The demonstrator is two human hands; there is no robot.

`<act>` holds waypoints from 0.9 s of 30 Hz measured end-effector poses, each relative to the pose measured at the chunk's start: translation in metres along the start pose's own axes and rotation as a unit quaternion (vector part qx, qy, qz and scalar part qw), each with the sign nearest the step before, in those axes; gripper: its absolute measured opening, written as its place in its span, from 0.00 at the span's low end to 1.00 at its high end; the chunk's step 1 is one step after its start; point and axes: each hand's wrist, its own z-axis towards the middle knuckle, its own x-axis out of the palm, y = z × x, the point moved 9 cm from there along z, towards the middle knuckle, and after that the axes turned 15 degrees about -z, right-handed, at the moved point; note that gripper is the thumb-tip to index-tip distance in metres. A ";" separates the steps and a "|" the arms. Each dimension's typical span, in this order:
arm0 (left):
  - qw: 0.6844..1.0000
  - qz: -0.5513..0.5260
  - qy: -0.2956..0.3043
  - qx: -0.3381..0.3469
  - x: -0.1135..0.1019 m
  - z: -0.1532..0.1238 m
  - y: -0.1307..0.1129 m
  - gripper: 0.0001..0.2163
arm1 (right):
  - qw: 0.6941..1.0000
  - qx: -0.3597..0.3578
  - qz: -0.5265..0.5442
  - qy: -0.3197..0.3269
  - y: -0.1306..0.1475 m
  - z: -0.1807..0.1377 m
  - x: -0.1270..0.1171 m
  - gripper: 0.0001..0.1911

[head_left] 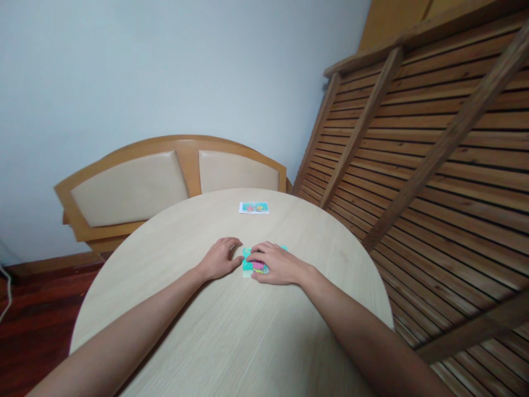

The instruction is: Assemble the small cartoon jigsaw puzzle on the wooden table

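On the round table lies a flat, teal picture (pixel 247 267) with pink and yellow figures. Whether it is one card or several pieces cannot be made out. My right hand (pixel 278 264) rests over its right part, fingers spread and slightly bent, hiding much of it. Just left of the picture, my left hand (pixel 221 259) lies on the table with thumb and fingers apart and nothing between them. Its thumb tip reaches close to the picture's left edge. Farther back lies a small white-edged card (pixel 254 208) with pink and yellow cartoon figures on teal.
The pale wooden round table (pixel 198 342) fills the lower middle. Behind it stands a wooden headboard (pixel 188 165) with cream padded panels, against a pale wall (pixel 165 66). A large slatted wooden frame (pixel 413 165) leans along the right side. Dark red flooring (pixel 37 314) shows at left.
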 end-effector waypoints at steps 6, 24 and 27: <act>1.000 -0.009 0.020 -0.005 0.001 -0.001 0.000 0.20 | 1.000 -0.018 -0.020 0.009 0.005 0.000 -0.005 0.20; 0.997 0.047 0.057 0.026 0.008 -0.006 -0.010 0.21 | 0.997 -0.048 -0.061 0.016 0.010 0.002 -0.008 0.19; 0.997 0.044 0.054 0.017 0.008 -0.005 -0.008 0.21 | 0.996 -0.056 -0.060 0.016 0.012 0.003 -0.010 0.18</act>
